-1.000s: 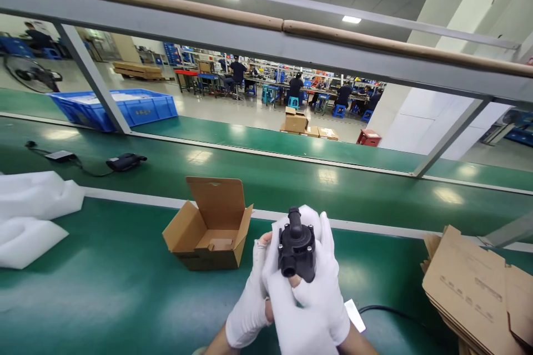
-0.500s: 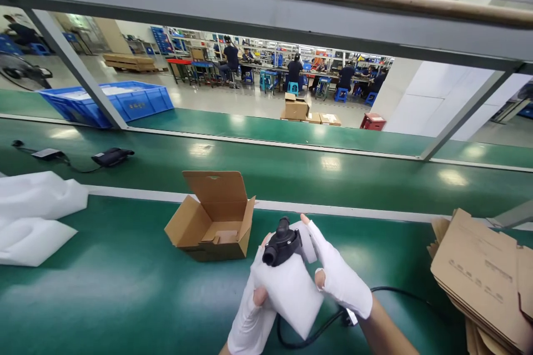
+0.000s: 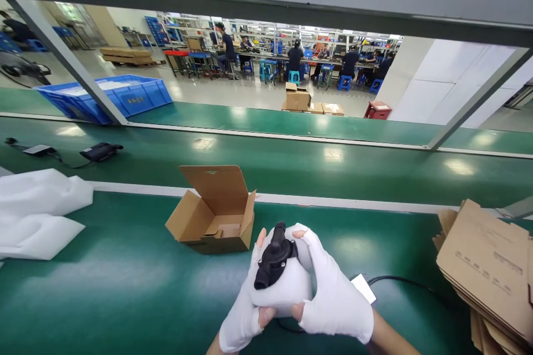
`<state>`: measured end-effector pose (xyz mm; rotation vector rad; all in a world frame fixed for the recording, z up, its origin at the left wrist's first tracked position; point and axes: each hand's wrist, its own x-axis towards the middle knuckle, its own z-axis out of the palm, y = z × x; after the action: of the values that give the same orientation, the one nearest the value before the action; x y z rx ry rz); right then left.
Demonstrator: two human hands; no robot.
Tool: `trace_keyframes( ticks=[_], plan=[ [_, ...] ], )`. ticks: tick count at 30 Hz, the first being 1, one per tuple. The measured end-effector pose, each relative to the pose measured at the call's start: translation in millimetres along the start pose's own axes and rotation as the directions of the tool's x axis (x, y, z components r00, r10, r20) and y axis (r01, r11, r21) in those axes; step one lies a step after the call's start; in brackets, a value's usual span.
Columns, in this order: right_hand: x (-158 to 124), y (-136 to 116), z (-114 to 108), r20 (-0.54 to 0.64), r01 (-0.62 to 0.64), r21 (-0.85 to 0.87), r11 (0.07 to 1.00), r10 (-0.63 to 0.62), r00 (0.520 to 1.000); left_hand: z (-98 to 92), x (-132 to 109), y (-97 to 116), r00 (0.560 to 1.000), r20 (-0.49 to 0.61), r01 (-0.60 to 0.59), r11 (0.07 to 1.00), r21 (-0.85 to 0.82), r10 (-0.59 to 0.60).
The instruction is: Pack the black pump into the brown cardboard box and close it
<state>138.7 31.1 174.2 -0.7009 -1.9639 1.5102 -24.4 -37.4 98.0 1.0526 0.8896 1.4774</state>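
A black plastic water pump (image 3: 275, 258) is partly wrapped in a white foam sheet (image 3: 287, 287), its head and ports sticking out of the top. From the left side my left hand (image 3: 246, 306), in a white glove with bare fingertips, is closed around the foam and pump. My right hand (image 3: 335, 297), gloved the same way, grips the wrap from the right, thumb low and fingers at the upper edge. A black cable (image 3: 402, 278) with a white label (image 3: 363, 288) runs out behind my right wrist. Just beyond my hands stands an open cardboard box (image 3: 229, 243).
White foam sheets (image 3: 41, 216) lie at the left. Flattened cartons (image 3: 485, 266) are stacked at the right. Farther back are a black adapter with cable (image 3: 100, 152), a blue crate (image 3: 139, 97) and a metal frame (image 3: 266, 3). People sit working in the distance.
My right hand has closed in on the foam, folding its loose flap around the pump. The pump has turned and dropped slightly, and the white label shows more.
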Motion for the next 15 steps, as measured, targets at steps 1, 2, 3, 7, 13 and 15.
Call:
trace_keyframes(
  ticks=[1,2,3,7,13,15],
  plan=[
    [0,-1,1,0.001,-0.013,0.014,1.0,0.013,1.0,-0.3,0,0,1.0,0.003,-0.012,0.999,0.032,0.011],
    [1,-2,2,-0.002,-0.034,0.026,0.999,0.034,0.999,-0.3,-1,-1,1.0,-0.004,-0.016,0.998,0.056,0.017],
    [2,-3,4,-0.014,-0.054,0.033,0.998,0.055,0.998,-0.2,-1,-2,1.0,-0.02,-0.014,0.997,0.077,0.015],
    [3,8,13,-0.124,0.051,0.05,0.997,-0.044,0.991,-2.2,-2,-7,0.997,-0.072,0.018,0.991,0.136,-0.008],
    [-5,24,25,-0.216,0.167,0.024,0.986,-0.158,0.964,-0.9,-8,-3,0.994,-0.106,0.024,1.0,-0.007,-0.024],
    [-7,23,27,-0.224,0.154,0.041,0.987,-0.141,0.964,2.8,-9,-1,0.984,-0.156,0.073,0.994,-0.084,-0.085]
  ],
)
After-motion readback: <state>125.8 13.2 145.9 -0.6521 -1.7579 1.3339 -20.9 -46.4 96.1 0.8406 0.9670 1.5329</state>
